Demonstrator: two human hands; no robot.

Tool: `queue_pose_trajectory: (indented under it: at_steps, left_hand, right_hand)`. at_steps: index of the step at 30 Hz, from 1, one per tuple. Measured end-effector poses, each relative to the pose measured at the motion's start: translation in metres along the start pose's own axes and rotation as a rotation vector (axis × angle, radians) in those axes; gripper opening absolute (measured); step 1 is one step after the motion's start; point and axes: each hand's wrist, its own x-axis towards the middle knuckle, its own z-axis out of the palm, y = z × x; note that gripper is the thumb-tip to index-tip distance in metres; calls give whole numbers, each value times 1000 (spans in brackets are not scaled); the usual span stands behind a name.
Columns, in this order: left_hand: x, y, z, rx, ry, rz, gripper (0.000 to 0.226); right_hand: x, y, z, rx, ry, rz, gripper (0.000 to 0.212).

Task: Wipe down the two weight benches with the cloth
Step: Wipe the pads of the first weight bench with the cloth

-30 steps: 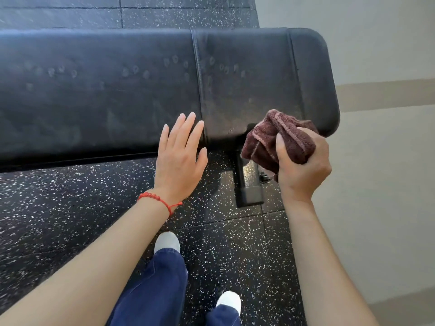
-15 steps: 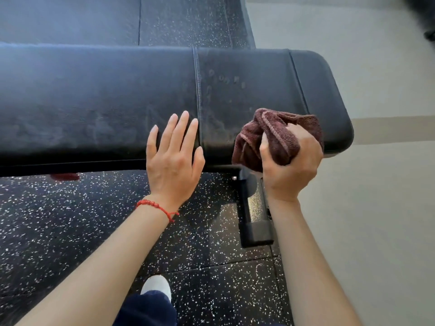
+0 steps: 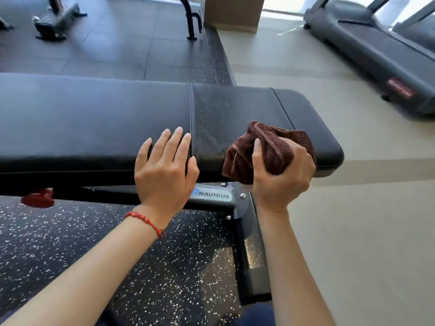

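A black padded weight bench (image 3: 94, 118) runs across the view, its right end rounded and its pad showing dusty smudges near a seam. My left hand (image 3: 164, 168) lies flat on the bench's near edge with straight fingers, just left of the seam. My right hand (image 3: 280, 170) grips a bunched maroon cloth (image 3: 266, 149) over the near edge of the bench's right section. Only one bench is plainly in view.
The bench's dark metal foot (image 3: 251, 260) reaches toward me across speckled black rubber flooring (image 3: 70, 250). Beige floor lies to the right. A treadmill (image 3: 376, 52) stands at the far right, other gym equipment (image 3: 54, 20) at the far left, and a wooden pillar base (image 3: 233, 12) behind.
The view has tilted up, so the bench sits lower in frame and the room behind shows. Both hands have come forward onto the bench's near edge; the cloth stays in my right hand.
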Motion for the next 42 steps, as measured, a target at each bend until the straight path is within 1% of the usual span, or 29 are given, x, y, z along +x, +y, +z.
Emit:
queue_pose_trajectory:
  at_steps: [5, 9, 12, 17, 21, 24, 27, 31, 33, 38, 42]
  left_hand:
    - [-1, 0, 1, 7, 14, 7, 42]
    - [-2, 0, -2, -2, -28, 5, 44]
    - [-1, -2, -6, -25, -48, 17, 45]
    - [2, -3, -7, -102, -14, -18, 46]
    - [0, -1, -4, -118, 15, -2, 44]
    - [-1, -3, -1, -80, 43, 22, 42]
    - [-3, -5, 0, -26, 66, 57, 41]
    - [-3, -5, 2, 9, 110, 85, 39]
    - [-4, -4, 3, 21, 121, 87, 38]
    - [-3, -4, 1, 38, 70, 98, 39]
    - [-2, -3, -5, 39, 26, 85, 39]
  right_hand:
    - [-3, 3, 1, 33, 51, -37, 36]
    - [-5, -4, 3, 36, 88, -22, 31]
    - [-9, -16, 8, 56, 63, -18, 30]
    - [-26, -40, 17, 116, -76, -181, 35]
    - [-21, -17, 12, 119, -136, -347, 38]
    - [-17, -1, 5, 123, -159, -401, 40]
    - [-8, 20, -6, 112, -110, -380, 39]
    - [9, 62, -24, 71, -21, -279, 33]
    - [14, 71, -26, 66, 9, -236, 32]
    - [12, 55, -23, 63, 20, -150, 33]
    - [7, 37, -22, 80, 19, -131, 30]
